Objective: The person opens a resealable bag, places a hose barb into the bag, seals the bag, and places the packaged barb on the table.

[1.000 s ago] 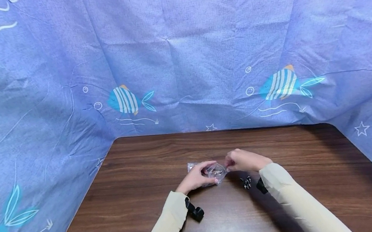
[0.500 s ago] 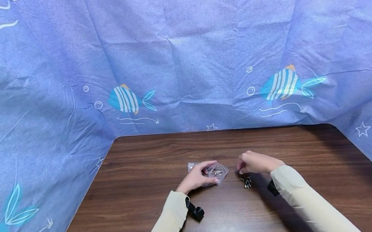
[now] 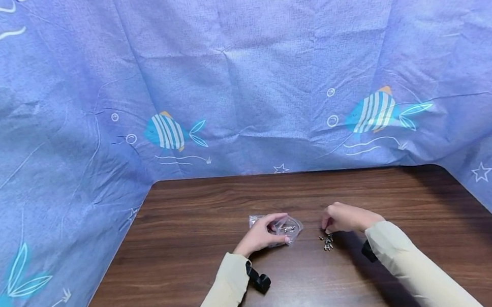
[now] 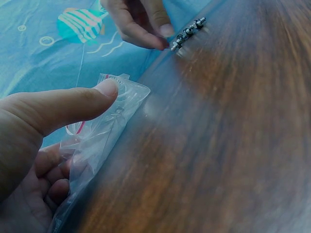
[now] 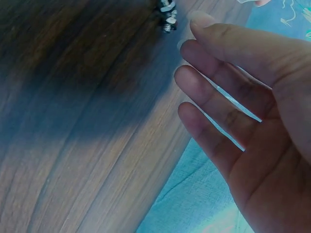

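Observation:
My left hand [image 3: 260,234] grips a clear zip-lock bag [image 4: 104,128], its thumb lying over the bag's mouth and the fingers curled behind. Several small shiny pieces lie inside the bag, seen in the head view. To the right of it, a small pile of metal pieces that look like screws [image 3: 328,243] rests on the table. At the far edge of this pile is my right hand [image 3: 346,217], fingertips pointing down. The right wrist view shows its fingers [image 5: 209,82] loosely extended, with nothing visible between them and the thumb. Whether the fingertips touch the pile I cannot tell.
The brown wood-grain table [image 3: 206,204] spreads around both hands. A blue fish-patterned cloth [image 3: 263,69] hangs behind it and along the sides. A black wrist strap [image 3: 259,279] sits below the left cuff.
My right hand has moved from beside the bag's mouth to the right, over to the pile. The left hand and the bag have stayed in place.

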Motion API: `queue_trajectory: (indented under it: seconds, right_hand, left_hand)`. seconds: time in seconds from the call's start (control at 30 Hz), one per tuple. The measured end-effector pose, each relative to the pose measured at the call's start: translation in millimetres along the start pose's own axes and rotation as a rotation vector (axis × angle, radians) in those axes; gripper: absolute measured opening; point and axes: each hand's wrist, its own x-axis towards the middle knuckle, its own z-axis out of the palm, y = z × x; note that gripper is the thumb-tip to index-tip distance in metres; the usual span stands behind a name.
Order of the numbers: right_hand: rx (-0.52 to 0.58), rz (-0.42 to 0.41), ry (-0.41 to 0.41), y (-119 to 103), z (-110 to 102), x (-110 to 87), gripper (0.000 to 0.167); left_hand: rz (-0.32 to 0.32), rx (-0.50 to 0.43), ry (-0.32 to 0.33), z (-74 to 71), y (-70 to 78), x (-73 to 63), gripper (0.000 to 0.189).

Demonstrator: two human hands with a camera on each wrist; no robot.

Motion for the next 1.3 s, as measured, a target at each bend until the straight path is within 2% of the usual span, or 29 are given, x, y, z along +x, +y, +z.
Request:
queue_trajectory:
  seconds: [0.43, 1.0, 1.3]
  right_hand:
    - [0.024, 0.01, -0.005, 1.8, 2.9, -5.7, 0.005]
    - [-0.024, -0.012, 0.036, 6.3, 7.7, -8.3, 0.011]
    - [-0.018, -0.003, 0.025, 4.8, 7.1, -8.6, 0.014]
  left_hand:
    - [-0.004, -0.007, -0.001, 0.9, -0.2, -0.2, 0.063]
    - [0.001, -0.002, 0.004, -0.7, 0.3, 0.1, 0.062]
    - [0.008, -0.01, 0.002, -0.5, -0.8, 0.2, 0.063]
